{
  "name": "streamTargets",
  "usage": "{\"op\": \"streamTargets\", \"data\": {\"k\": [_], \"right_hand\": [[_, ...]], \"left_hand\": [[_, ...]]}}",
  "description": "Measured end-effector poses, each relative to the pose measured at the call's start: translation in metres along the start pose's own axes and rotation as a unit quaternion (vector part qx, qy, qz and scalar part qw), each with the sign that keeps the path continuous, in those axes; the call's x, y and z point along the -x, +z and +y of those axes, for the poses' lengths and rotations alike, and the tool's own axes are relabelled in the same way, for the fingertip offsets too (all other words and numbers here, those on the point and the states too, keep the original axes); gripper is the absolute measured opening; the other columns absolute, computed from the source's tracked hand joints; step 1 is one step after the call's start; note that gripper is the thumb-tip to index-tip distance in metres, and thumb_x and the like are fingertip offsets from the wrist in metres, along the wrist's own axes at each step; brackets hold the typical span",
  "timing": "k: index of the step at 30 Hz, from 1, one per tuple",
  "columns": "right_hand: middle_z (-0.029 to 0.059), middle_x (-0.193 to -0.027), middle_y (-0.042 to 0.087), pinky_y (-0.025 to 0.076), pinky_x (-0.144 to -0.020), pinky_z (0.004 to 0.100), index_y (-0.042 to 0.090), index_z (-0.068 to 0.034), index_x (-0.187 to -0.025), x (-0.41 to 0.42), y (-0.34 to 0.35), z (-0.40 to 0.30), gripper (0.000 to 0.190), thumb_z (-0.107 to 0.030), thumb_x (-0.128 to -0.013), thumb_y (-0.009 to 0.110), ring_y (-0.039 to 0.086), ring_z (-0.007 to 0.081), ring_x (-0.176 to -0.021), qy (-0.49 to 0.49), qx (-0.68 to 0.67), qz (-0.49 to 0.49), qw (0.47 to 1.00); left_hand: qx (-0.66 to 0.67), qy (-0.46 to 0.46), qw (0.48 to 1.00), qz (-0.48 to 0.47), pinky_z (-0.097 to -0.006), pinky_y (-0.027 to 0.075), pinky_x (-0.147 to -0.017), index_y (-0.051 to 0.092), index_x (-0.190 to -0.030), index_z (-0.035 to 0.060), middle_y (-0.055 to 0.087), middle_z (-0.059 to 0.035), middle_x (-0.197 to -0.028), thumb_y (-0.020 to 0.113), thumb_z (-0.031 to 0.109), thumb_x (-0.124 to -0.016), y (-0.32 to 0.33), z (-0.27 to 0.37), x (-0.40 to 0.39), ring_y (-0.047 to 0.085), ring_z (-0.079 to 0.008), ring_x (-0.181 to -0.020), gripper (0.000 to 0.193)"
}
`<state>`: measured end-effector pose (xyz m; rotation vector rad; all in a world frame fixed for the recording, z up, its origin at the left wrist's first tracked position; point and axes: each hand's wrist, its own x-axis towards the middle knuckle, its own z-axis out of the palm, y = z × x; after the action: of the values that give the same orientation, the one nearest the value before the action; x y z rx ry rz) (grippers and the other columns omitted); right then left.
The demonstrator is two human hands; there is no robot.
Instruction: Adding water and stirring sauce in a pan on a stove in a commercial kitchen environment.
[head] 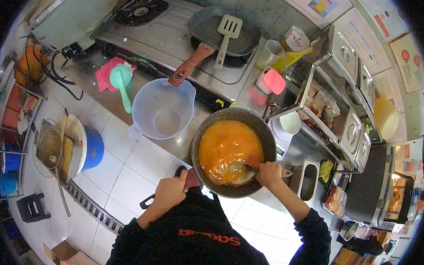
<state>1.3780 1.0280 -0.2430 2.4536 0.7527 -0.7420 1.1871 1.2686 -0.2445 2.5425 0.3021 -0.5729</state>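
Note:
A deep dark speckled pot (199,141) full of orange sauce (233,146) is in front of my body, at the counter edge. My left hand (171,191) grips its brown handle (192,180); black looped parts show on either side of the fist. Over the pot's right rim, my right hand (270,174) is closed on the handle of a metal ladle or large spoon, whose bowl (241,173) is partly sunk in the sauce. Left of the pot stands a translucent plastic pitcher (164,106) with little or nothing visible inside.
A gas stove (145,35) carries a grey pan (207,24) with a slotted spatula (224,43) on it. Right of the pot are a kitchen scale (280,139) and steel insert (308,180). A mint-green scoop (123,81) lies on a pink cloth (105,74). A blue bucket (93,148) stands left.

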Motion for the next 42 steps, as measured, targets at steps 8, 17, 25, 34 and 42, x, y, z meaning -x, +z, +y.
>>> {"op": "streamTargets", "data": {"k": [8,17,25,34,42], "right_hand": [[0.0110,-0.068,0.061,0.046,-0.055,0.0379,0.063,-0.009,-0.069,-0.020,0.004,0.004,0.020,-0.026,-0.066,0.053,0.061,0.0267,-0.066,-0.058,0.029,0.060,0.996],[0.0103,-0.073,0.062,0.047,-0.056,0.0376,0.063,-0.011,-0.073,-0.038,-0.009,-0.011,0.023,-0.031,-0.069,0.052,0.061,0.0251,-0.066,-0.076,0.017,0.089,0.993],[0.0063,-0.081,0.062,0.048,-0.061,0.0332,0.062,-0.013,-0.083,-0.082,-0.038,-0.032,0.019,-0.025,-0.075,0.049,0.061,0.0210,-0.076,-0.055,0.055,0.091,0.993],[0.0073,-0.083,0.062,0.048,-0.064,0.0335,0.062,-0.012,-0.086,-0.101,-0.076,-0.041,0.024,-0.029,-0.077,0.047,0.061,0.0227,-0.079,-0.037,0.022,0.102,0.994],[0.0075,-0.082,0.063,0.048,-0.063,0.0328,0.064,-0.014,-0.083,-0.120,-0.076,-0.029,0.024,-0.028,-0.078,0.045,0.061,0.0214,-0.077,0.001,0.011,0.139,0.990]], "left_hand": [[0.000,0.009,1.000,0.013,-0.0407,0.045,-0.055,0.041,-0.096,0.0027,0.058,-0.0147,-0.065,0.061,0.017,-0.067,-0.002,0.001,0.000,0.059,-0.0306,-0.062,0.038],[0.009,0.007,1.000,0.010,-0.0405,0.046,-0.055,0.041,-0.096,0.0028,0.058,-0.0149,-0.064,0.061,0.017,-0.067,-0.002,-0.001,0.000,0.059,-0.0307,-0.062,0.038],[0.014,0.014,1.000,0.012,-0.0417,0.045,-0.054,0.039,-0.097,0.0035,0.058,-0.0155,-0.064,0.060,0.016,-0.067,0.002,-0.003,-0.001,0.059,-0.0315,-0.061,0.038],[-0.002,0.003,1.000,-0.019,-0.0426,0.045,-0.055,0.037,-0.102,0.0036,0.058,-0.0150,-0.068,0.061,0.020,-0.068,-0.002,-0.002,-0.001,0.058,-0.0324,-0.064,0.045],[0.007,0.007,1.000,-0.011,-0.0429,0.045,-0.057,0.037,-0.104,0.0031,0.058,-0.0159,-0.068,0.060,0.018,-0.068,0.000,-0.003,-0.001,0.058,-0.0327,-0.064,0.045]]}}
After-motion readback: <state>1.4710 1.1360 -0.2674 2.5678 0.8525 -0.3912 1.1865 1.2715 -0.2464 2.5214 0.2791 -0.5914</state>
